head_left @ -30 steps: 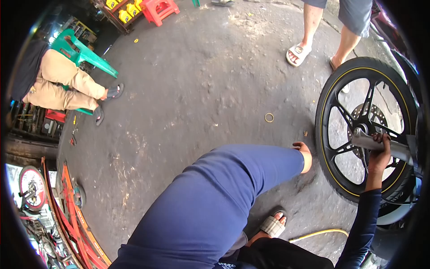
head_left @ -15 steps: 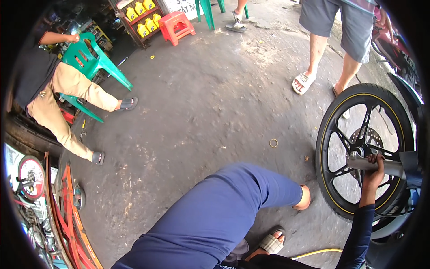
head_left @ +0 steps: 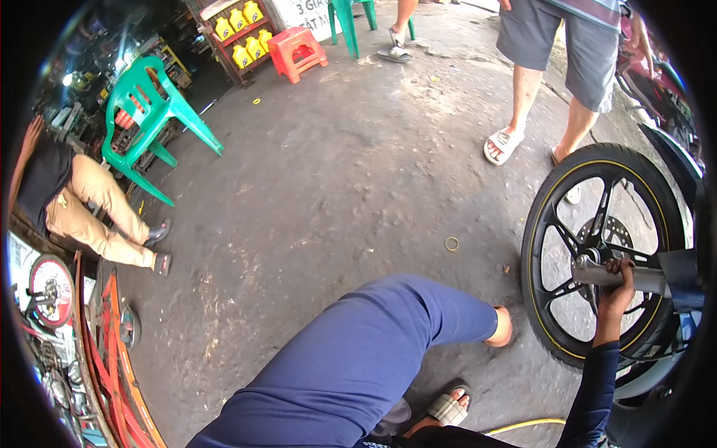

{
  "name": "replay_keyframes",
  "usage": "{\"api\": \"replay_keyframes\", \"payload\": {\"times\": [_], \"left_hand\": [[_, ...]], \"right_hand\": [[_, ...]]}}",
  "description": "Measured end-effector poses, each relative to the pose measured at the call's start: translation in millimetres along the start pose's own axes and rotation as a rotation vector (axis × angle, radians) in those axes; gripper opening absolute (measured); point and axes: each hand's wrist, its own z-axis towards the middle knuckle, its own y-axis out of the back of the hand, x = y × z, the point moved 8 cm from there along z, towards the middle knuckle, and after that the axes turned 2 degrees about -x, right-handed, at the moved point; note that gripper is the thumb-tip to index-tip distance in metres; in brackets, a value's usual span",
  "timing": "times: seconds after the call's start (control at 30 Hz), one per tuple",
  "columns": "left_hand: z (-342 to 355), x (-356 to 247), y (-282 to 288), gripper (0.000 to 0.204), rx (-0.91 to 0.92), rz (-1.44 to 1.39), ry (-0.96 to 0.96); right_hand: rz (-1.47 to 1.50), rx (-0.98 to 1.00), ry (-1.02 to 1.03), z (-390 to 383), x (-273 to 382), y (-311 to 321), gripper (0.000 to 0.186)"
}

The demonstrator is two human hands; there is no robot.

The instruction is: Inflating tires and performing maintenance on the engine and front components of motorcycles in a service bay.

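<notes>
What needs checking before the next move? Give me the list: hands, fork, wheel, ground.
1. Right hand firm on the fork: ok, fingers wrapped around it.
2. Left hand empty: cannot tell, its fingers are hidden.
3. Fork end properly joined to the hub: cannot tell, it overlaps the hub in this view.
4. Bystander clear of the wheel: not ok, one foot shows partly behind it.
5. Ring off the ground: not ok, it lies there.

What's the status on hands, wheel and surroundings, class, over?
Right hand gripping grey fork leg. Left hand low, hold unclear. Black wheel behind fork leg. Person in grey shorts standing just beyond.
</notes>
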Motion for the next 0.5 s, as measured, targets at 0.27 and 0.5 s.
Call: {"api": "replay_keyframes", "payload": {"times": [0.27,0.5], "left_hand": [[-20.2,19.8,-11.7,0.026,-0.019,-0.133,0.01],[-30.6,30.9,-12.2,0.026,0.031,-0.102,0.004]], "right_hand": [[-1.045,-0.26,0.321,-17.5,15.7,-26.8,0.027],[-1.091,0.525,-0.265,-176.6,-86.3,-24.6,0.033]]}}
